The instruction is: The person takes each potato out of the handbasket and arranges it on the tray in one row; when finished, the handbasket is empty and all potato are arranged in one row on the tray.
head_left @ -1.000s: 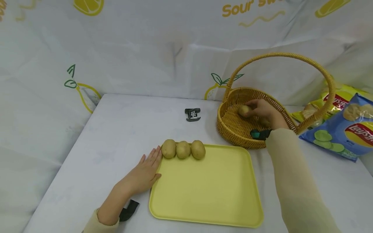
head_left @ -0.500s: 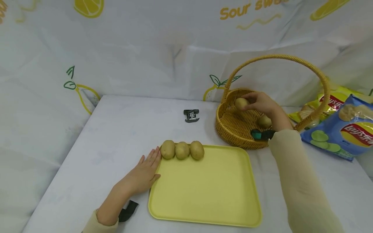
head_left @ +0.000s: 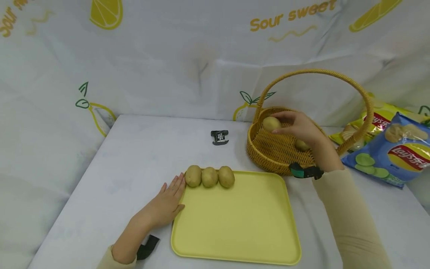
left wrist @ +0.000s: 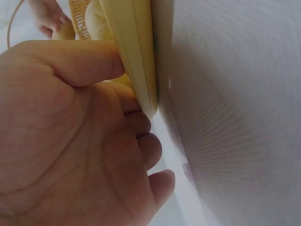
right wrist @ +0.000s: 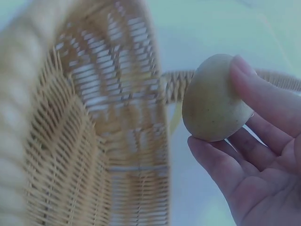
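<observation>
My right hand (head_left: 299, 127) pinches a potato (head_left: 271, 124) between thumb and fingers, above the wicker basket (head_left: 268, 158). In the right wrist view the same potato (right wrist: 214, 101) is clear of the basket's rim. Another potato (head_left: 302, 145) lies inside the basket, partly hidden by my wrist. My left hand (head_left: 164, 207) rests with straight fingers along the left edge of the yellow tray (head_left: 235, 224); in the left wrist view the thumb and fingers touch the tray's rim (left wrist: 134, 52). Three potatoes (head_left: 209, 177) sit in a row along the tray's top left edge.
A blue chip bag (head_left: 391, 149) and a yellow chip bag (head_left: 377, 117) lie right of the basket. Its tall handle (head_left: 315, 71) arches over my right hand. A small black piece with a white label (head_left: 220, 137) lies behind the tray. A printed white cloth hangs at the back.
My right hand has lifted the potato from the basket's floor, up and slightly left. This uncovers the other potato in the basket. The left hand stays at the tray edge.
</observation>
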The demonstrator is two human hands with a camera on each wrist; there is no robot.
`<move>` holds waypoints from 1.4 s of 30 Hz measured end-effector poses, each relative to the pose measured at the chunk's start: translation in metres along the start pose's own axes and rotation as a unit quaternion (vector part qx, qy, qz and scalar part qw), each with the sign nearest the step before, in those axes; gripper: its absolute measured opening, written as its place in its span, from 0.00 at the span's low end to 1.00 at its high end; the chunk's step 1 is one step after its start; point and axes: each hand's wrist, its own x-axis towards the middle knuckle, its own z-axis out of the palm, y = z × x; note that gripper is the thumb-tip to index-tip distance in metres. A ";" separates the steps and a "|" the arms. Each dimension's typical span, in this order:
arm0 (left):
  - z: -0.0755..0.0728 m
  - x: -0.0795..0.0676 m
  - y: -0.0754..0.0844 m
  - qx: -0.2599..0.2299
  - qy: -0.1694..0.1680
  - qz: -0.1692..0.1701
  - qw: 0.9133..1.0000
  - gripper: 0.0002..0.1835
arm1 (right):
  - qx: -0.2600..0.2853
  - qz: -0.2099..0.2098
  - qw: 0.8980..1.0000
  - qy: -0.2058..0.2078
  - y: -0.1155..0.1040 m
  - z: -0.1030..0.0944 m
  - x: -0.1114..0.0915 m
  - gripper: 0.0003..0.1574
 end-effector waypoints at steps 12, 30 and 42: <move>0.001 -0.002 -0.001 -0.002 -0.001 -0.003 1.000 0.36 | 0.042 -0.046 0.998 0.025 -0.010 0.024 -0.022 0.32; 0.001 -0.002 -0.001 -0.002 0.001 -0.001 1.000 0.36 | 0.174 -0.128 0.976 -0.007 -0.003 0.059 -0.052 0.33; 0.002 0.000 -0.002 0.010 0.002 0.006 1.000 0.36 | 0.237 -0.131 0.962 -0.045 0.000 0.082 -0.064 0.35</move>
